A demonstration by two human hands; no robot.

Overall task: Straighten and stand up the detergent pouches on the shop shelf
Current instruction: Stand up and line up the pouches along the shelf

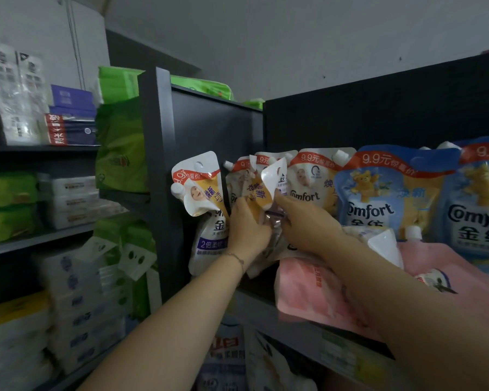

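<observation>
The left hand (pixel 247 230) is closed around the middle of a white-and-gold pouch (pixel 261 190) whose top has flopped forward, its white inner side curling over near the spout. The right hand (pixel 304 221) presses against the same cluster from the other side, fingers reaching in behind that pouch; whether they actually pinch it cannot be told. A thin bracelet (pixel 236 258) sits on the left wrist.

Taking the held pouch as the landmark: just to its left a second white-and-gold pouch (pixel 202 198) leans against the dark shelf upright (pixel 156 165), its upper part folded down and sideways, the round cap at its left edge. Behind the held one, more pouches of the same kind stand crowded and crooked. To its right an upright gold "Comfort" pouch (pixel 312 179) stands straight, and beyond that a blue pouch (pixel 390 193) with a bear picture and a red price band. Below and to the right, in front of the row, pink pouches (pixel 316 289) lie flat on the shelf edge (pixel 336 342).
</observation>
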